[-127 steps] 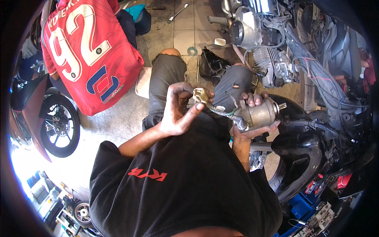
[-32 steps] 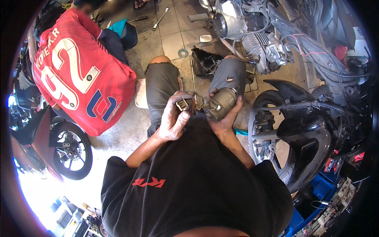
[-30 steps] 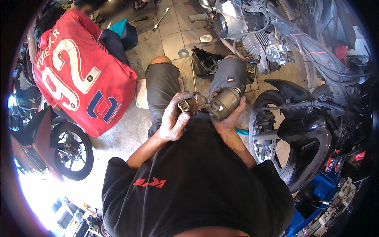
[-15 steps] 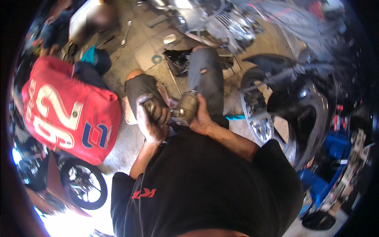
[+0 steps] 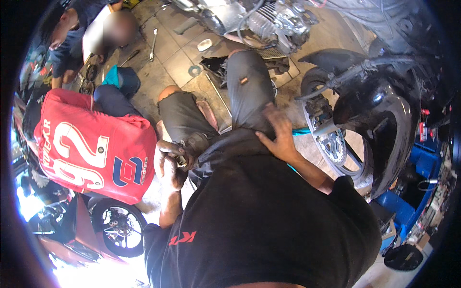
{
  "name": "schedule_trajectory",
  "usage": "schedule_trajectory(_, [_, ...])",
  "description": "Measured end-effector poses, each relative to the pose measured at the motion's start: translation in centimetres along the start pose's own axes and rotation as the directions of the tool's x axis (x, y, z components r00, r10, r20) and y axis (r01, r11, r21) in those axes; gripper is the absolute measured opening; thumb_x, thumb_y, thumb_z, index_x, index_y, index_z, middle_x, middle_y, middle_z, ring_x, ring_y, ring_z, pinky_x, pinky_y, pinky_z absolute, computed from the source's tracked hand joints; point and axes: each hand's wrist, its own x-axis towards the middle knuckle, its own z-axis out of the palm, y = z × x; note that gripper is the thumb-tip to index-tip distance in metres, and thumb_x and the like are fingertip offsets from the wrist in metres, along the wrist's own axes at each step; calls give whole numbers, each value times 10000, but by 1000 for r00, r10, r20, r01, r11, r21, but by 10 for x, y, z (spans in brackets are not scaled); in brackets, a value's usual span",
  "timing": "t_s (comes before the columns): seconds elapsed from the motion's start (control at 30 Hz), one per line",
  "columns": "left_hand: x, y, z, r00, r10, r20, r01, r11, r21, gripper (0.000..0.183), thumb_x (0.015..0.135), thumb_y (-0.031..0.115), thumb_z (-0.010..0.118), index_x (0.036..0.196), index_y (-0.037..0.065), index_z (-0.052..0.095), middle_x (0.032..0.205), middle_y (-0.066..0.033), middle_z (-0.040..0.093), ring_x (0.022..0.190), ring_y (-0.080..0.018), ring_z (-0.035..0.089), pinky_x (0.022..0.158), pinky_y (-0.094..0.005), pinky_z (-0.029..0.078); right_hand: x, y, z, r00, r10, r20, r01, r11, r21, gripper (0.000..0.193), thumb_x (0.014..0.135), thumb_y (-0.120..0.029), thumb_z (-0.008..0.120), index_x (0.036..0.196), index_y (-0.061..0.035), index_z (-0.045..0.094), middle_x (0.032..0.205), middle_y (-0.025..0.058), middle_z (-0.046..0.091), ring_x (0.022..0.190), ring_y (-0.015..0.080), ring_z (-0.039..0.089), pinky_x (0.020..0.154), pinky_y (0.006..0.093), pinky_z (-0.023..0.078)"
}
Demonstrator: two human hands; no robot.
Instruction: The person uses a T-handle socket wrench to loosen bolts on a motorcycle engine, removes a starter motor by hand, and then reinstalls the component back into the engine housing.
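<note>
My left hand (image 5: 168,165), dark with grime, is closed around a small metal part (image 5: 181,161) beside my left thigh. A dull brownish, rounded shape (image 5: 197,143) shows just past its fingers; whether it is a separate piece I cannot tell. My right hand (image 5: 281,137) is over my right thigh, thumb spread from the fingers and nothing seen in it. Its fingertips are blurred by motion. Dark trousers (image 5: 252,91) cover my legs.
A co-worker in a red shirt (image 5: 98,149) crouches at left, near a motorcycle wheel (image 5: 119,228). An engine (image 5: 283,24) stands ahead. At right are a black motorcycle fender (image 5: 379,117), a wheel with disc (image 5: 336,149) and a blue crate (image 5: 401,206). Wrenches (image 5: 153,45) lie on the tiles.
My right hand has let go of the rounded metal cylinder and moved right over my thigh. My left hand has shifted left and lower, still gripping its metal part. The view has tilted slightly.
</note>
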Motion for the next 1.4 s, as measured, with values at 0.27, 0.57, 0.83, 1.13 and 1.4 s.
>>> schedule_trajectory(0.27, [-15,5,-19,961,-263,-90,268,962,47,205,968,192,418,995,-4,474,758,-94,558,587,-117,498,546,-240,391,27,41,31,914,354,197,-405,819,406,1152,689,-406,802,1455,57,77,1436,307,278,1349,383,296,1120,411,241])
schedule_trajectory(0.57, [-16,-11,-26,908,-418,2,412,895,173,335,990,338,429,971,11,501,740,-49,528,588,-90,502,526,-225,399,51,99,55,644,495,583,-735,189,651,800,906,-522,542,1417,46,305,1450,177,346,1324,270,345,1097,344,258])
schedule_trajectory(0.83, [-9,-18,-39,871,-461,-170,489,850,197,202,988,230,423,984,46,507,706,10,472,555,-68,412,486,-224,335,30,128,86,321,705,633,-911,48,409,777,915,-585,464,1380,34,390,1379,173,444,1264,270,419,1030,370,355])
schedule_trajectory(1.13, [15,-26,-33,852,-489,-186,513,852,109,292,978,361,434,895,83,467,660,24,364,510,-60,331,462,-206,270,-184,184,145,355,892,279,-867,426,-258,363,781,-346,666,1040,-92,660,1047,177,658,948,340,636,815,419,510])
schedule_trajectory(1.4, [26,-27,-38,829,-532,-173,544,839,31,230,979,278,457,917,58,475,651,21,400,498,-58,332,454,-215,286,-253,219,189,254,868,427,-845,414,-339,450,711,-416,708,939,-28,684,969,202,670,919,331,650,814,429,513])
